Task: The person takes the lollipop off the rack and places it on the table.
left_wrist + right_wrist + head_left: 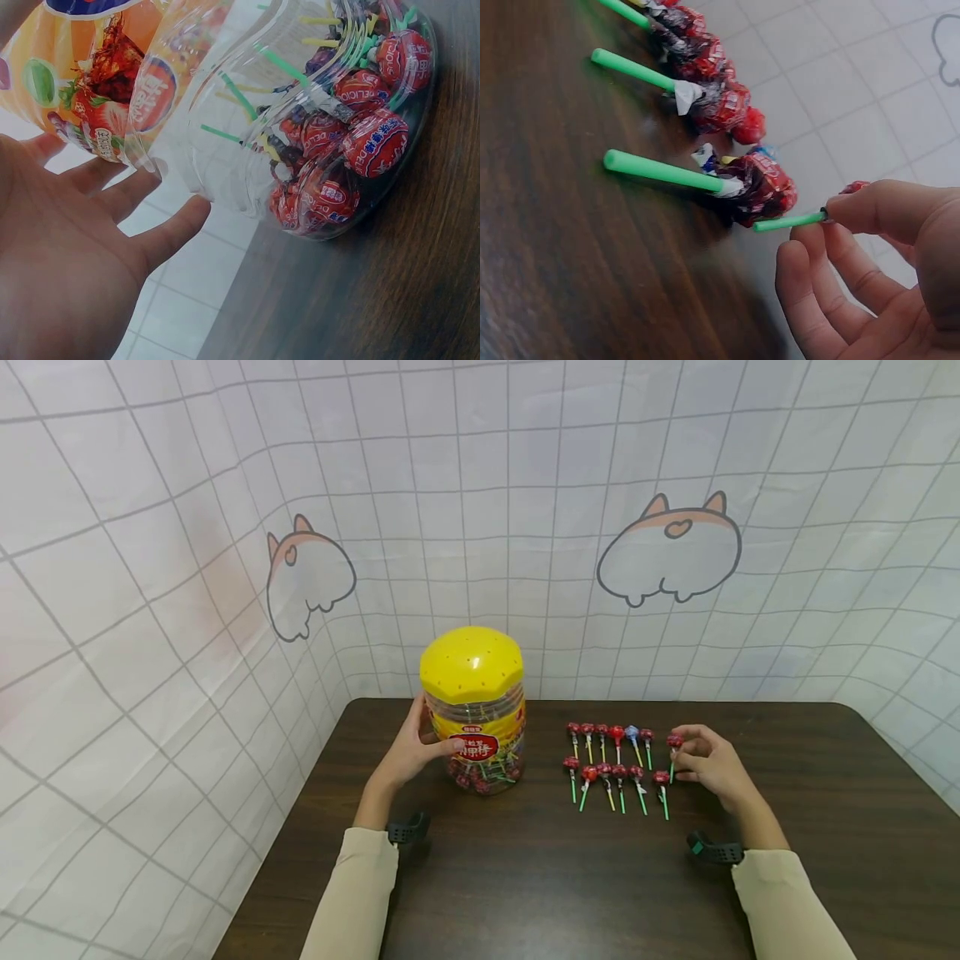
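fingers of right hand [711, 763] pinch a red lollipop [674, 742] right of centre frame, green stick pointing toward frame bottom, at the right end of the lollipop rows [611, 761]; left hand [416, 750], fingers spread, rests on the candy jar [474, 710].

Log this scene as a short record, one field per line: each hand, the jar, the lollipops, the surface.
left hand: open, fingers resting on the jar's side
right hand: pinches one lollipop by its green stick
jar: clear plastic, yellow lid on, upright, wrapped lollipops at the bottom
rows of lollipops: two rows on the table, sticks toward the person
table: dark wood
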Demonstrator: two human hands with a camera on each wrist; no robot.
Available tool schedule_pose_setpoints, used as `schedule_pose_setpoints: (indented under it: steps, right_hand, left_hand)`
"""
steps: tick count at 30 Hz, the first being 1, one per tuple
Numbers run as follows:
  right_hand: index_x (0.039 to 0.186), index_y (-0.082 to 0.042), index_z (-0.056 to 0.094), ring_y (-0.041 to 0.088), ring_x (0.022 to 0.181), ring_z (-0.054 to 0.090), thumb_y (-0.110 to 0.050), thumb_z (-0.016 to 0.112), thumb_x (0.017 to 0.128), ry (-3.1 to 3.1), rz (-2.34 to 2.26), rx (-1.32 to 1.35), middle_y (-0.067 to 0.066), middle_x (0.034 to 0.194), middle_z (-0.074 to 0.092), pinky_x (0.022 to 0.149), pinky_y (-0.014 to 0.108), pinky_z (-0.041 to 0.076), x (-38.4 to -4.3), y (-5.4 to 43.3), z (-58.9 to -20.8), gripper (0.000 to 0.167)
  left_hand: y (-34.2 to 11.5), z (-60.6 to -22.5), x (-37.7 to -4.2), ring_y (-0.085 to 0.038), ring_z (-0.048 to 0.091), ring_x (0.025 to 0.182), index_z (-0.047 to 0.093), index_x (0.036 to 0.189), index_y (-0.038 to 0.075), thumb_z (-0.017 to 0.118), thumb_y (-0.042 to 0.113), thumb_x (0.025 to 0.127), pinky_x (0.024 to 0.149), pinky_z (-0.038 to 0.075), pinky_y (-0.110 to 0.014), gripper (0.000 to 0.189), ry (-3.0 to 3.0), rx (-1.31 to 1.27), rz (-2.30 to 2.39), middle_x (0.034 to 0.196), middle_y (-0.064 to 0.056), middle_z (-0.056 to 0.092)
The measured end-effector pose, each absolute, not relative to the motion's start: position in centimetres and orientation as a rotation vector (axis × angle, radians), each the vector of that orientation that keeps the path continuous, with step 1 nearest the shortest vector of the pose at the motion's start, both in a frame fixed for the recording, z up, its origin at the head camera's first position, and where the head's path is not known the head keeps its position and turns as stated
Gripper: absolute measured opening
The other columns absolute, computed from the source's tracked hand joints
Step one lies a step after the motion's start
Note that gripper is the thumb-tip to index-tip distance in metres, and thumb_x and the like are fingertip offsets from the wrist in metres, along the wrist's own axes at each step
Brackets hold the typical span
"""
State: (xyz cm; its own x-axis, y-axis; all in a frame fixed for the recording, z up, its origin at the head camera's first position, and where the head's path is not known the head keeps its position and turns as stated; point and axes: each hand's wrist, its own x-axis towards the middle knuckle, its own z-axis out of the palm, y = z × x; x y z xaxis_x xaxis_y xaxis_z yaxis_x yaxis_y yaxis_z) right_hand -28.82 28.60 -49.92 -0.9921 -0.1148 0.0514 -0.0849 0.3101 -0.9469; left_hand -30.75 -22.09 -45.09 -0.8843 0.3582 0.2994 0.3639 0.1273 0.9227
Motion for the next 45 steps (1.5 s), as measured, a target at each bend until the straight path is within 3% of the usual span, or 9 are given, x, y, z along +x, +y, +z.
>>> schedule_pose_setpoints:
  steps: [14, 22, 32, 45]
  right_hand:
    - [0.143, 0.001, 0.044, 0.011, 0.088, 0.068, -0.011, 0.062, 0.102, 2.573, -1.684, -0.162, 0.013, 0.105, 0.065, 0.077, 0.032, 0.062, -29.2, 28.1, -50.1, 0.047]
    - [0.14, 0.002, 0.049, 0.013, 0.087, 0.067, -0.012, 0.065, 0.1, 2.64, -1.586, -0.196, 0.02, 0.106, 0.069, 0.074, 0.03, 0.061, -29.6, 27.9, -50.2, 0.045]
    - [0.134, -0.002, 0.056, 0.023, 0.088, 0.059, -0.016, 0.068, 0.099, 2.822, -1.354, -0.158, 0.016, 0.104, 0.067, 0.075, 0.033, 0.048, -30.0, 28.0, -50.5, 0.039]
    - [0.132, -0.003, 0.059, 0.022, 0.089, 0.057, -0.018, 0.07, 0.098, 2.845, -1.319, -0.152, 0.017, 0.108, 0.063, 0.072, 0.032, 0.046, -30.0, 27.9, -50.6, 0.039]
  left_hand:
    - [-22.1, -45.1, -30.9, -0.034, 0.045, 0.14, 0.018, 0.16, 0.04, 0.077, 0.014, 0.091, 0.112, 0.04, -0.067, 0.095, -2.356, -0.746, -1.93, 0.154, -0.007, 0.041]
    - [-22.1, -45.1, -30.8, -0.036, 0.043, 0.141, 0.016, 0.162, 0.034, 0.077, 0.012, 0.09, 0.111, 0.04, -0.068, 0.097, -2.341, -0.759, -1.939, 0.155, -0.012, 0.038]
    - [-22.1, -45.0, -30.8, -0.035, 0.042, 0.142, 0.018, 0.161, 0.036, 0.076, 0.01, 0.091, 0.113, 0.038, -0.068, 0.094, -2.347, -0.748, -1.944, 0.154, -0.009, 0.039]
    - [-22.1, -45.0, -30.7, -0.033, 0.044, 0.141, 0.019, 0.16, 0.04, 0.079, 0.019, 0.09, 0.112, 0.038, -0.068, 0.094, -2.359, -0.742, -1.929, 0.153, -0.007, 0.041]
